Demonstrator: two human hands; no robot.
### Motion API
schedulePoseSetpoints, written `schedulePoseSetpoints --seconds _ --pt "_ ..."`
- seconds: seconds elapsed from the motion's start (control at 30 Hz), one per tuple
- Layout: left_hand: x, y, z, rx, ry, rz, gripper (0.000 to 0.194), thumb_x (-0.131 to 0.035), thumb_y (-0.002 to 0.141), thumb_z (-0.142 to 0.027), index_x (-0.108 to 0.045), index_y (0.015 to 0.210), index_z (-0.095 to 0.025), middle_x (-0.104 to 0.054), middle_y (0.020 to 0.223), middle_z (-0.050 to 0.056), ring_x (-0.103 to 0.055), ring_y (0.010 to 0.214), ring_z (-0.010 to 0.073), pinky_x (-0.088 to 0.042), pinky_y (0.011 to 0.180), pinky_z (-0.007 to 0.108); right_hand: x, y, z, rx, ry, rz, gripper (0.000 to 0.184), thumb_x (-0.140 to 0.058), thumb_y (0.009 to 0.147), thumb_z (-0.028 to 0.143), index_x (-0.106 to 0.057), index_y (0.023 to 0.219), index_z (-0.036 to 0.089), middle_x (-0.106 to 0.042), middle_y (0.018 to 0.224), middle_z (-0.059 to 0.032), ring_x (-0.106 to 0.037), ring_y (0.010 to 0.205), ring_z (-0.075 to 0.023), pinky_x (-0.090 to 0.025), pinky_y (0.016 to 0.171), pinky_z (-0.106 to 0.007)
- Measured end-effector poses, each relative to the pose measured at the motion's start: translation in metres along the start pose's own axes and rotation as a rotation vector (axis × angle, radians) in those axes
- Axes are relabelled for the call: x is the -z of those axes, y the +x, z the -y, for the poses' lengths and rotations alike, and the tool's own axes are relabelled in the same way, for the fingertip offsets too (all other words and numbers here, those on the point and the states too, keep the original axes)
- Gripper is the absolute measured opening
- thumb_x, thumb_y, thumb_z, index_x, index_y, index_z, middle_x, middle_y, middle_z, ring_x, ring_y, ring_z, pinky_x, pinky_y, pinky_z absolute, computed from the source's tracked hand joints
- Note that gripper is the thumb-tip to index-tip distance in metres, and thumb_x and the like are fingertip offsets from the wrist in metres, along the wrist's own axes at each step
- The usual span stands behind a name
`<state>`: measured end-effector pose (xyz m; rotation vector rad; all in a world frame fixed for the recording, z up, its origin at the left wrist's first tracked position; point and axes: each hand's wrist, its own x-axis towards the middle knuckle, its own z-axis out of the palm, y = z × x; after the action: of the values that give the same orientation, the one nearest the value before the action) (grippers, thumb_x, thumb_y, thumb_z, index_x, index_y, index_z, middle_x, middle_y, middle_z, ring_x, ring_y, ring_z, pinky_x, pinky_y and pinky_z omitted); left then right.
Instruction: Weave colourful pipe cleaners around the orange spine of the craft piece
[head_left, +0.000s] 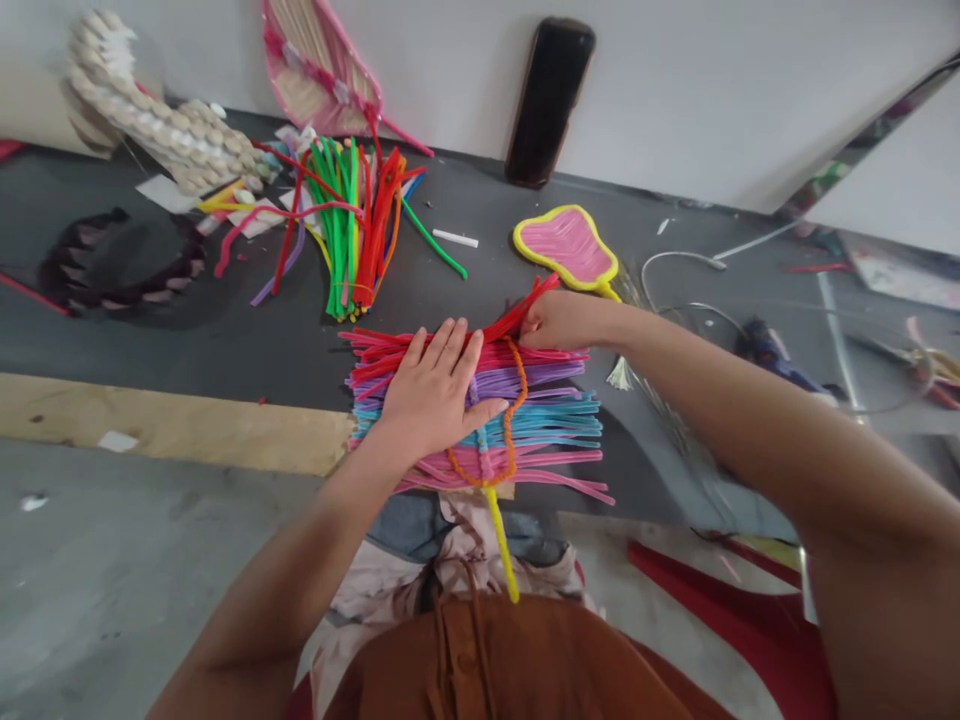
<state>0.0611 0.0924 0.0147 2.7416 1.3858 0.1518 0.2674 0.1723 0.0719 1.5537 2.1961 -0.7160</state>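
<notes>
Rows of pipe cleaners in pink, blue, purple and red [559, 432] lie side by side near the table's front edge. A twisted orange pipe cleaner [520, 385] loops over them, and a yellow pipe cleaner [502, 545] sticks out toward me past the edge. My left hand [439, 385] lies flat on the rows with its fingers stretched out. At the far side, my right hand [551, 318] is closed around the ends of some red pipe cleaners [517, 315], lifted slightly from the layer. Its fingertips are partly hidden.
Behind stands a bundle of green and red pipe cleaners [349, 230]. A pink shape with yellow edging [570, 245] lies beyond my right hand. A phone [550, 100] leans on the wall. Left are a dark headband [120, 265] and a beige braided piece [165, 120]; right, wires and pliers [922, 360].
</notes>
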Motion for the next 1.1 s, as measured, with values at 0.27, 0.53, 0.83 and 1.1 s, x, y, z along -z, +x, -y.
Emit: schedulePoseSetpoints --seconds 0.27,0.53,0.83,1.1 --pt "0.001 0.000 -0.001 0.008 -0.035 -0.001 0.081 -0.035 0.091 -0.064 -0.034 0.147 -0.004 -0.027 0.155 0.022 -0.023 0.146 0.0340 -0.016 0.117 0.052 -0.018 -0.008 -0.002 0.097 -0.478 -0.292 0.034 -0.041 0.095 0.028 -0.067 0.112 0.013 -0.071 0.108 -0.0162 -0.062 0.104 -0.0291 -0.040 0.082 -0.040" --pt "0.002 0.001 -0.001 0.025 -0.040 0.020 0.082 -0.038 0.091 -0.064 -0.035 0.147 -0.005 -0.026 0.156 0.021 -0.022 0.146 0.0322 -0.014 0.119 0.051 -0.029 -0.004 -0.028 0.018 -0.276 -0.456 0.030 -0.048 0.093 0.029 -0.071 0.105 0.016 -0.071 0.107 -0.0135 -0.059 0.107 -0.0279 -0.041 0.083 -0.036" --pt "-0.003 0.000 0.000 0.018 -0.005 -0.005 0.082 -0.036 0.091 -0.064 -0.034 0.147 -0.005 -0.027 0.156 0.020 -0.022 0.146 0.0313 -0.014 0.119 0.050 -0.008 -0.056 -0.039 -0.161 0.361 -0.882 0.026 -0.050 0.087 0.025 -0.068 0.105 0.016 -0.071 0.093 -0.0097 -0.060 0.076 -0.0185 -0.043 0.068 -0.030" --pt "-0.003 0.000 0.001 0.017 0.000 -0.016 0.081 -0.039 0.091 -0.062 -0.033 0.148 -0.004 -0.028 0.155 0.021 -0.023 0.146 0.0318 -0.015 0.118 0.051 -0.037 -0.053 0.000 0.188 -0.231 -0.643 0.026 -0.050 0.094 0.030 -0.074 0.092 0.021 -0.073 0.095 -0.0069 -0.058 0.092 -0.0243 -0.039 0.079 -0.037"
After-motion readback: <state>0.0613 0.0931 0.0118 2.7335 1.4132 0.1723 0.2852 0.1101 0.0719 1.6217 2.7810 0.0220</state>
